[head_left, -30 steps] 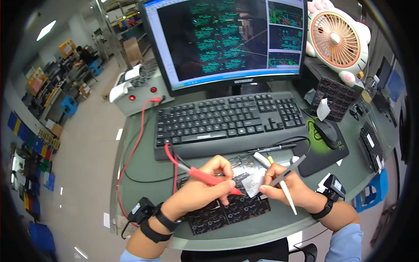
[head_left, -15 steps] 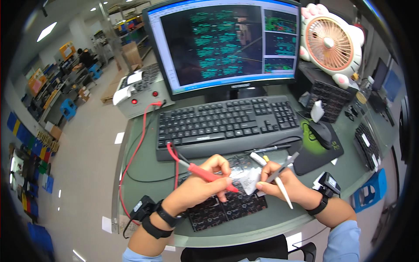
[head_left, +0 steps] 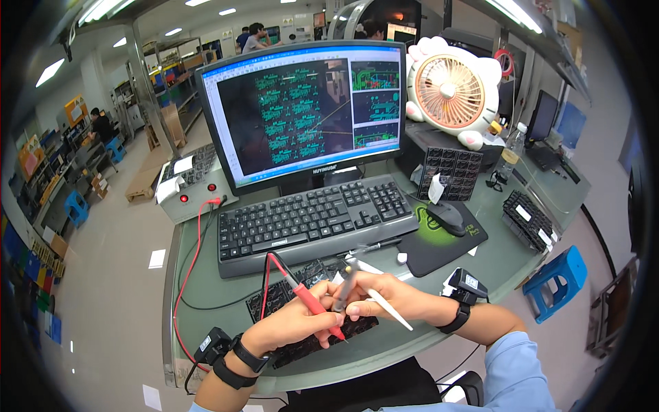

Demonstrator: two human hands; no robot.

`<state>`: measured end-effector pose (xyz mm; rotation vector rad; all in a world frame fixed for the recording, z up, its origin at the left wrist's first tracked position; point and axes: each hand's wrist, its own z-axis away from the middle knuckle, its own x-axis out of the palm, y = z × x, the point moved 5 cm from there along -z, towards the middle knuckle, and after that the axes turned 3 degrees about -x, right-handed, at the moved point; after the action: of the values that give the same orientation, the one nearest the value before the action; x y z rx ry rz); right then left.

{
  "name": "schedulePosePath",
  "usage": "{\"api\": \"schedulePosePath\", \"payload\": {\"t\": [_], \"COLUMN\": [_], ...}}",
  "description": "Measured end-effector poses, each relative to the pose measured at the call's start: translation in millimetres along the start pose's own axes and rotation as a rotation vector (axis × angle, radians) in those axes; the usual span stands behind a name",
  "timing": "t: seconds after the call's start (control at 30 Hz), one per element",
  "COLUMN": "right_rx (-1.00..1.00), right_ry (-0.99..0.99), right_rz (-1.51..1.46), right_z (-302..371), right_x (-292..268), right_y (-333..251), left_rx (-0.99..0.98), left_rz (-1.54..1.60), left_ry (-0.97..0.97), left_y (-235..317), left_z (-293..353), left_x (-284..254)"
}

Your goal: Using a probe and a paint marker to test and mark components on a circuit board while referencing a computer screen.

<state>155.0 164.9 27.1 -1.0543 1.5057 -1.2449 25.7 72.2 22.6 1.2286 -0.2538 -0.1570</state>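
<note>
In the head view, we find the circuit board panel partly hidden: both hands and their tools cover its middle, and we cannot tell whether it is one piece or two. The grey tool is blurred, and its lower end is hard to make out between the fingers. The near edge of the bench is partly covered by the forearms.

The left hand is closed around the red probe, which slants down to the right. We cannot tell whether its tip touches the panel. The right hand is closed in a pinch on the grey tool, with a white stick projecting to the near right. The hands meet or nearly meet at the fingertips.

The panel lies on the bench beneath both hands, showing on their far left and near sides. The keyboard lies beyond it.
</note>
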Motion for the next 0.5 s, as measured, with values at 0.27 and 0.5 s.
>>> {"api": "schedulePosePath", "payload": {"t": [0.27,0.5], "right_rx": [-0.016,0.019], "right_ry": [0.183,0.237], "right_rz": [-0.056,-0.096], "right_z": [-3,-4], "right_x": [1,4], "right_y": [31,33], "left_rx": [0.258,0.317], "left_rz": [0.344,-0.155], "left_ry": [0.125,0.724], "left_y": [10,2], "left_z": [3,16], "left_x": [-42,-110]}}
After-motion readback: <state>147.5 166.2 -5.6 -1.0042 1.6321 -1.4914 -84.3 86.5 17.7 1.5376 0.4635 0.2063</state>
